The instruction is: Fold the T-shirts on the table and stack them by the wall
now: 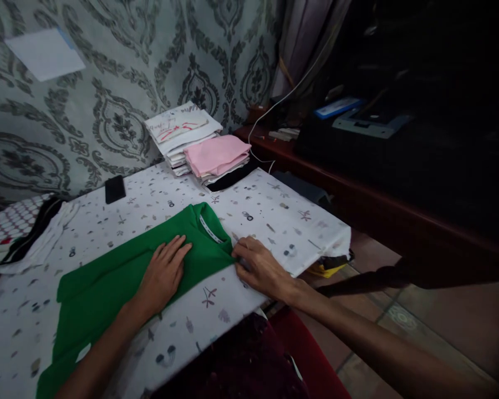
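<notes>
A green T-shirt [103, 282] lies on the patterned white tablecloth [274, 205], its sides folded in and its collar toward the right. My left hand [165, 271] rests flat on the shirt below the collar, fingers stretched out. At the shoulder edge beside the collar, my right hand [260, 266] pinches the fabric between thumb and fingers. A small white label shows near the shirt's lower end, partly behind my left forearm.
Stacked folded white clothes [183, 133] and a pink folded pile [217, 155] stand at the back. A black phone [115, 189] lies near the wall. More clothes [25, 227] sit at the far left. A dark wooden desk [357, 205] borders the right side, with a white cable [289, 94] hanging nearby.
</notes>
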Motion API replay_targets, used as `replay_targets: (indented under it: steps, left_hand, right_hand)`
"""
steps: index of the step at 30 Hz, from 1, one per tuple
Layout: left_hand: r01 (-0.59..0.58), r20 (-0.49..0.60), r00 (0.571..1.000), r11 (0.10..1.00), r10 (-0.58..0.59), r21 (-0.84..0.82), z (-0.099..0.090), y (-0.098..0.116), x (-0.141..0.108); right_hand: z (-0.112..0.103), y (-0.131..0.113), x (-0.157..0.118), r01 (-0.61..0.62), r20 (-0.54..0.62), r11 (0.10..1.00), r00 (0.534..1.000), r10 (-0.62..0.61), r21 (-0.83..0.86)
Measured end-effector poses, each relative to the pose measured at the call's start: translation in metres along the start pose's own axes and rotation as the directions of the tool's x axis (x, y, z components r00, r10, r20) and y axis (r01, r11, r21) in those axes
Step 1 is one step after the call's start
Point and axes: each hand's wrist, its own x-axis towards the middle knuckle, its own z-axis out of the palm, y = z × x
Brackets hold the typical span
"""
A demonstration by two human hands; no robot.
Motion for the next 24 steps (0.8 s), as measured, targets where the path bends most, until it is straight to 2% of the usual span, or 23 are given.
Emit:
replay_targets:
  steps: [4,8,12,16,20,22,24]
  left_hand:
    - [0.035,-0.018,0.999,0.996,-0.036,-0.086,-0.008,0.001,0.003]
    - [0.176,-0.046,0.982,0.975,-0.184,-0.137,-0.020,-0.001,0.012]
    - [0.283,-0.015,0.958,0.954,-0.286,-0.095,-0.026,-0.009,0.021]
    - [0.282,-0.021,0.958,0.956,-0.284,-0.084,-0.028,-0.014,0.023]
    - [0.258,-0.029,0.965,0.962,-0.261,-0.086,-0.029,-0.007,0.013]
    - [0.243,-0.030,0.969,0.967,-0.246,-0.071,-0.029,0.002,0.003]
    - [0.230,-0.004,0.973,0.972,-0.231,-0.052,-0.027,0.012,-0.007]
  right_hand:
    - [-0.003,-0.002,0.001,-0.019,0.024,0.999,1.000,0.018,0.030]
    - [0.000,-0.002,0.003,-0.069,0.006,0.993,0.998,0.069,0.094]
    - [0.007,0.003,0.005,-0.059,-0.030,0.986,0.997,0.065,0.156]
    - [0.007,0.005,0.006,-0.067,-0.035,0.973,0.996,0.077,0.219]
    - [0.004,0.003,0.003,-0.078,0.007,0.984,0.997,0.078,0.157]
    - [0.003,-0.001,0.001,-0.067,-0.033,0.988,0.997,0.073,0.142]
    - [0.003,-0.009,0.002,-0.049,-0.119,0.992,0.991,0.063,0.119]
